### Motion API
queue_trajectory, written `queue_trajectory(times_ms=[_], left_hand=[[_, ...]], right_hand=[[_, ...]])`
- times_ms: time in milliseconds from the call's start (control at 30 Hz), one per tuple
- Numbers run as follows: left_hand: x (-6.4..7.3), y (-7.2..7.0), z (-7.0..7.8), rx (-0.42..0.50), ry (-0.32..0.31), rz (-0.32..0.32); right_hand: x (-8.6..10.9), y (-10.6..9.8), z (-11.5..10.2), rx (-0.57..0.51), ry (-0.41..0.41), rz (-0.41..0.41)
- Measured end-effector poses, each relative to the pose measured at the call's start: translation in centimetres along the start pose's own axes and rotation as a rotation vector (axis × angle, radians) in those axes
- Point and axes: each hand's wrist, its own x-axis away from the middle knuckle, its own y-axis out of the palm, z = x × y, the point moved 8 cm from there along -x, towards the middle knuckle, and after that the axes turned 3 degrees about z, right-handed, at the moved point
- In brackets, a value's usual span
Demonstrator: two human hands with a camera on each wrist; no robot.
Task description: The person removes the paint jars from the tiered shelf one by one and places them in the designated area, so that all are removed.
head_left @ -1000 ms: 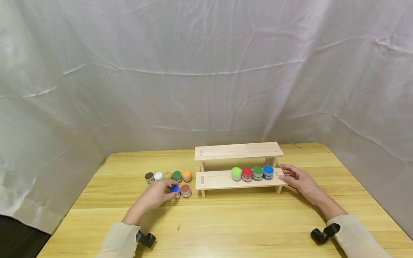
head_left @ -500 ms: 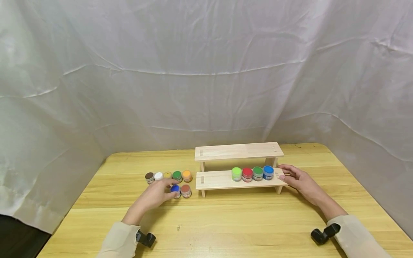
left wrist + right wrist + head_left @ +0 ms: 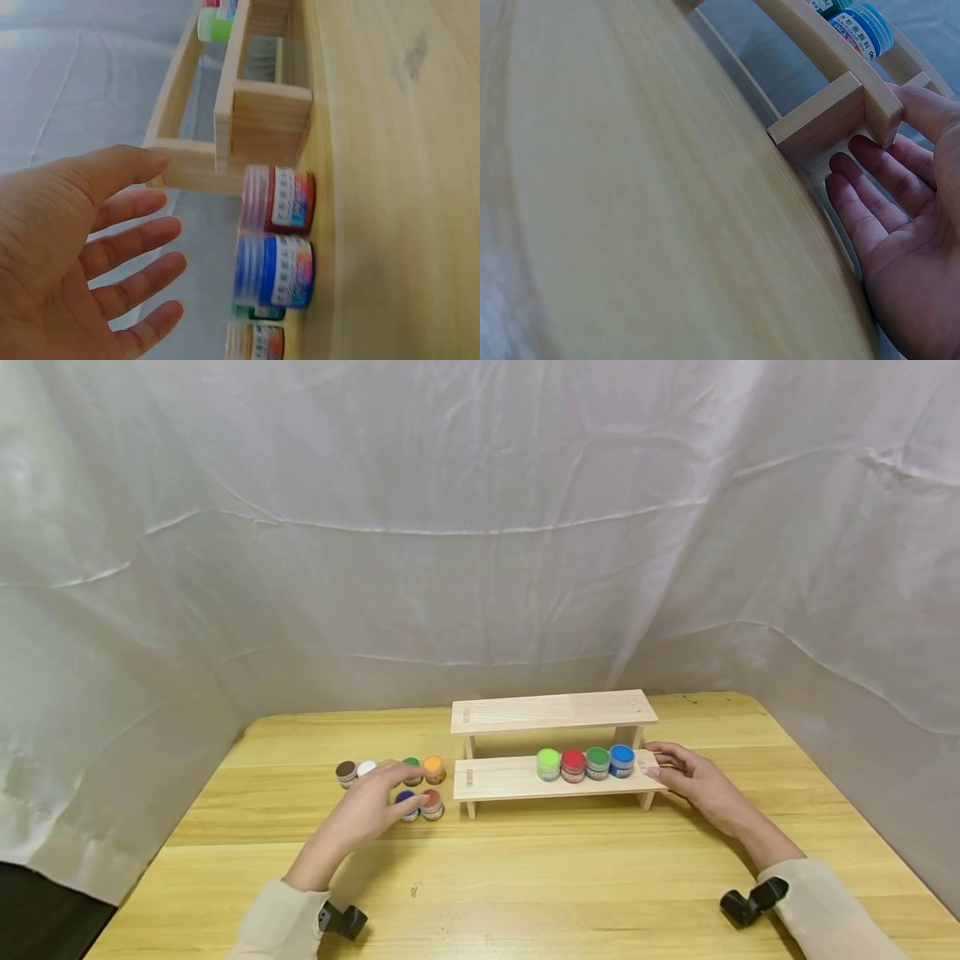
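Note:
My left hand [image 3: 366,808] hovers with spread fingers over a dark blue paint jar [image 3: 274,271] and a reddish-brown paint jar [image 3: 279,199]. Nothing is in its grasp in the left wrist view. Both jars stand side by side on the table. At the far side of the table is a two-step wooden rack [image 3: 502,777]. Its right end is held by my right hand [image 3: 703,787], thumb on the lower step's board and fingers under and behind it. Lime green [image 3: 548,766], red [image 3: 573,767], green [image 3: 597,764] and blue [image 3: 621,762] jars line that step.
Behind the left hand runs a row of jars: dark brown [image 3: 347,774], white [image 3: 366,767], green [image 3: 412,773] and orange [image 3: 433,769], with another mostly hidden by the hand. The upper step [image 3: 555,711] rises behind the lower one. Pale cloth [image 3: 480,593] hangs around the wooden table [image 3: 525,877].
My left hand has let go of the dark blue jar, lifted slightly and shifted right, its thumb now over the reddish-brown jar. The jars and my right hand stay in place.

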Motion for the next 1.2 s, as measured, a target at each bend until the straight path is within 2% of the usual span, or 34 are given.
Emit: queue_trajectory(times_ms=[267, 367, 633, 967, 1200], left_hand=[[-0.8, -0.5, 2.9, 0.010, 0.086, 0.069], [-1.4, -0.2, 3.9, 0.014, 0.109, 0.072], [-2.7, 0.9, 6.0, 0.020, 0.095, 0.008], [-5.1, 3.3, 8.8, 0.042, 0.142, -0.050], [-6.8, 5.1, 9.8, 0.021, 0.127, -0.094]], right_hand=[[0.0, 0.1, -0.1, -0.016, -0.003, -0.005], [0.0, 0.1, -0.1, -0.016, -0.003, -0.006], [-0.1, 0.2, -0.2, -0.020, -0.008, -0.010], [0.0, 0.1, -0.1, -0.017, -0.005, -0.008], [-0.2, 0.1, 0.0, -0.036, -0.017, -0.011]])
